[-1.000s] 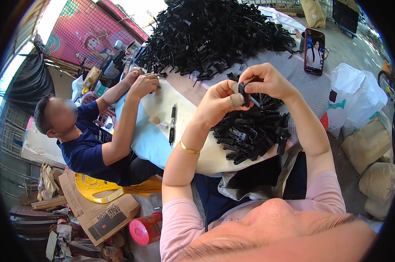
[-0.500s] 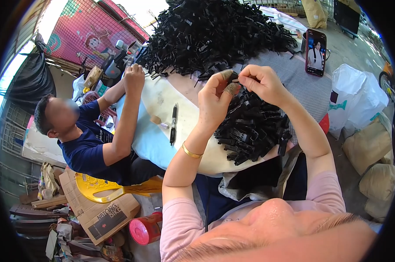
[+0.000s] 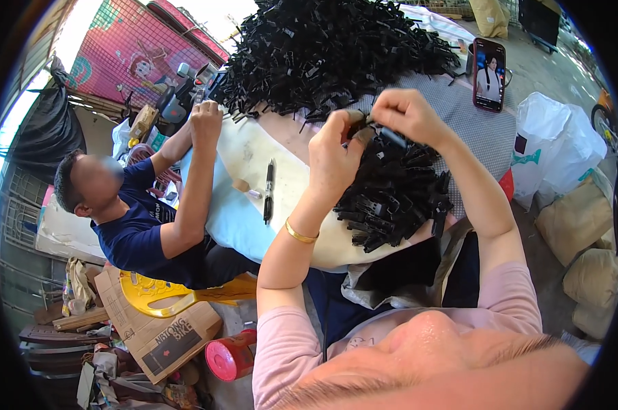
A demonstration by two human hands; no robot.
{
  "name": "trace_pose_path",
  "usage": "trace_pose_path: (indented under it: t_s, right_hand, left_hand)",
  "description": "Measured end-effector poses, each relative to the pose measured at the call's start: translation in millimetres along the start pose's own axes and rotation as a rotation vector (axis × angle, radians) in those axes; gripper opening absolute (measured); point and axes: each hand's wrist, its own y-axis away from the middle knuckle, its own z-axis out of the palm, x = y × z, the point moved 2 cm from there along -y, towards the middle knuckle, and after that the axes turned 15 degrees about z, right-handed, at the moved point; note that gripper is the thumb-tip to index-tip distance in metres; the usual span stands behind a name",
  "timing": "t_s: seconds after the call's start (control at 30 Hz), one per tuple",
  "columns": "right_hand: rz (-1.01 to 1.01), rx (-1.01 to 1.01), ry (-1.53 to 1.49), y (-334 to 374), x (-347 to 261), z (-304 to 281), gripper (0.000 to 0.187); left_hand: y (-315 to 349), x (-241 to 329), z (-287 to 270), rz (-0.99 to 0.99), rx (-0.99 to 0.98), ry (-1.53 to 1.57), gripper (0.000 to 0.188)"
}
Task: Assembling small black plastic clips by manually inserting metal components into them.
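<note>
My left hand [image 3: 333, 156], with brownish wraps on thumb and forefinger, is closed on a small black plastic piece, mostly hidden by the fingers. Close against it, my right hand [image 3: 413, 117] is pinched together at the same spot; what lies between its fingertips is too small to make out. A blurred dark piece [image 3: 392, 137] shows just under the right fingers. Below both hands lies a small heap of black plastic pieces [image 3: 391, 208] at the table's near edge. Beyond them rises a much larger pile of similar black pieces [image 3: 336, 58].
On the cloth-covered table [image 3: 247, 160] lie a pen [image 3: 269, 191] and a small tan stub [image 3: 241, 185]. A phone [image 3: 488, 75] stands at right, near white plastic bags [image 3: 551, 150]. A co-worker [image 3: 148, 198] sits at left, hands raised by the big pile.
My right hand has shifted slightly up and its fingers have curled more. A blurred dark piece now shows beneath it. My left hand stays nearly in place.
</note>
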Motion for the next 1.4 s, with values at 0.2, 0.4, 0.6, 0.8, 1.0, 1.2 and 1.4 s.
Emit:
trace_pose_path:
  t_s: [0.2,0.4,0.6,0.8,1.0,1.2,1.4]
  right_hand:
    - [-0.155,0.498,0.141,-15.4,22.9,-31.1,0.02]
    - [-0.207,0.611,0.27,-18.7,32.2,-38.7,0.019]
    - [-0.211,0.563,0.285,-18.8,33.5,-30.2,0.02]
    - [-0.194,0.59,0.313,-16.1,37.7,-29.9,0.021]
    - [-0.162,0.584,0.309,-16.6,34.9,-28.3,0.02]
    - [-0.157,0.592,0.314,-16.6,39.2,-33.2,0.02]
    - [-0.159,0.579,0.315,-14.3,35.5,-32.1,0.019]
  left_hand:
    - [2.7,2.3,-2.0,0.239,-0.388,0.001,0.029]
    - [57.5,101.8,-1.7,-0.037,-0.878,0.658,0.013]
    - [156.1,126.8,21.0,-0.269,-1.37,1.039,0.03]
    - [151.0,145.5,7.8,-0.132,-1.454,1.117,0.02]
    - [195.6,143.1,2.8,-0.275,-1.469,1.1,0.033]
    - [194.5,144.7,-0.9,-0.061,-1.278,0.819,0.04]
    - [188.7,135.2,-3.6,-0.212,-1.554,1.15,0.038]
